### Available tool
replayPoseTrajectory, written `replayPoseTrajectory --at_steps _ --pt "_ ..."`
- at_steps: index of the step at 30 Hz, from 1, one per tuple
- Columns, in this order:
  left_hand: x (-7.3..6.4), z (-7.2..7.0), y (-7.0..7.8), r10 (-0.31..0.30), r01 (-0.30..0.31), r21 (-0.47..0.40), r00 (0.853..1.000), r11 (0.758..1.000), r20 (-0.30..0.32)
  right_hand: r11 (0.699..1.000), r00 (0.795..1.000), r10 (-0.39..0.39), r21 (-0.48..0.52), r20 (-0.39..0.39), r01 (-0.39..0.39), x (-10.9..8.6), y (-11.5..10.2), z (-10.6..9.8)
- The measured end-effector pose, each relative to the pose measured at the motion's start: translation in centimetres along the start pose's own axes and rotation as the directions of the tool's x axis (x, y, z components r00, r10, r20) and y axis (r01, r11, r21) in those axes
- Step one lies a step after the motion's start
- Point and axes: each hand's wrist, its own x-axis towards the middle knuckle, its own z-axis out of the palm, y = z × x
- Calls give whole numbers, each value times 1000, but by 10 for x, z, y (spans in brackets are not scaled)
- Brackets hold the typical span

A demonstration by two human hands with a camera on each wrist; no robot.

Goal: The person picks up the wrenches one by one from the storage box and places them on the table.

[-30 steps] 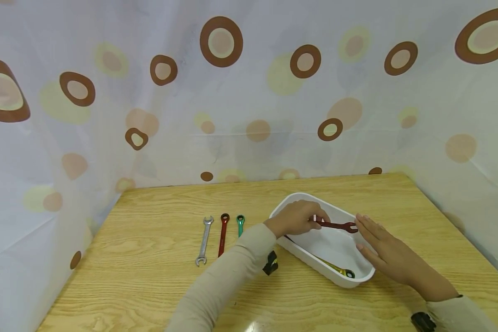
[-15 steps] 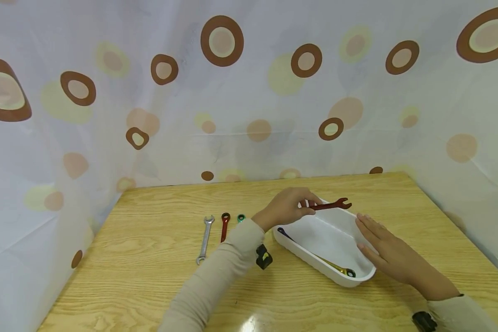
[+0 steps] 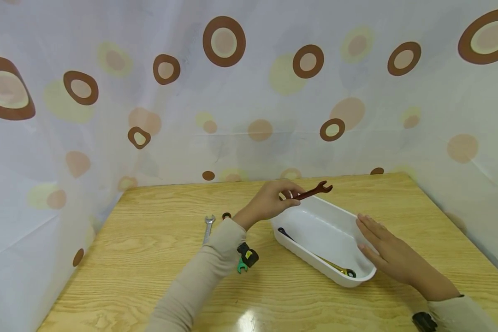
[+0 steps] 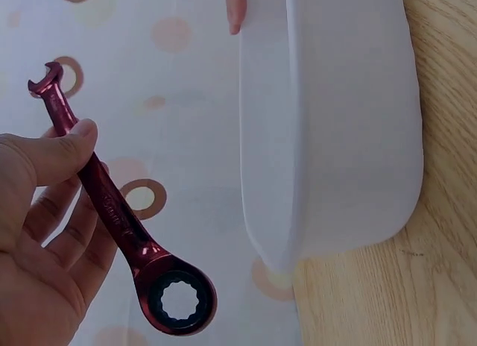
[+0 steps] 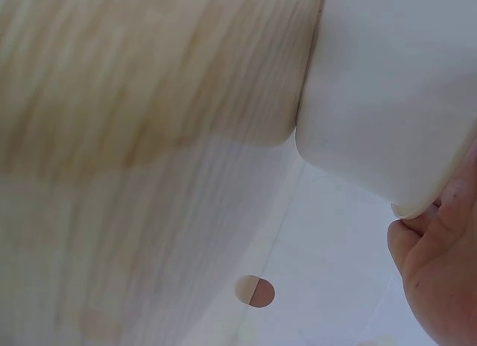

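A red ratcheting combination wrench (image 4: 112, 204) is pinched between the thumb and fingers of my left hand (image 3: 271, 200), raised over the far left end of a white plastic tray (image 3: 303, 260). Its open end points away to the right in the head view; the ring end shows in the left wrist view. My right hand (image 3: 392, 253) rests with straight fingers at the tray's right rim. Inside the tray, along its near wall, lie a gold wrench (image 3: 336, 267) and a dark wrench (image 3: 285, 233).
Left of the tray on the wooden table (image 3: 149, 258) lie a silver open-end wrench (image 3: 208, 228), a red wrench (image 3: 227, 215) and a green wrench (image 3: 241, 266), partly hidden by my left sleeve. A patterned cloth (image 3: 232, 101) stands behind the table.
My left hand has lifted the red wrench out of the tray and moved left and away with it, tilting its open end up. The right hand has stayed at the rim.
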Motion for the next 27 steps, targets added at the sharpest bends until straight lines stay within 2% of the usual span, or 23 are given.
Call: replayPoseTrajectory --at_steps 7,13,18,22,23,27 --pt "-17 -19 -5 -13 10 -35 996 999 -85 1000 1000 -9 -3 -5 9 0 0 0" --pt "-30 -33 -12 -104 93 -84 985 992 -138 1000 1000 -11 -4 -9 11 0 1 1" --pt "-43 -44 -18 -165 147 -115 974 982 -158 1000 1000 -15 -6 -17 15 -1 2 3" --pt "-56 -53 -24 -222 201 -123 957 972 -187 1000 1000 -18 -6 -16 18 0 3 2" --pt "-60 -56 -21 -239 217 -130 951 968 -194 1000 1000 -19 -8 -15 19 0 3 2" --pt "-74 -65 -28 -311 283 -146 923 948 -227 1000 1000 -27 -10 -17 26 0 2 1"
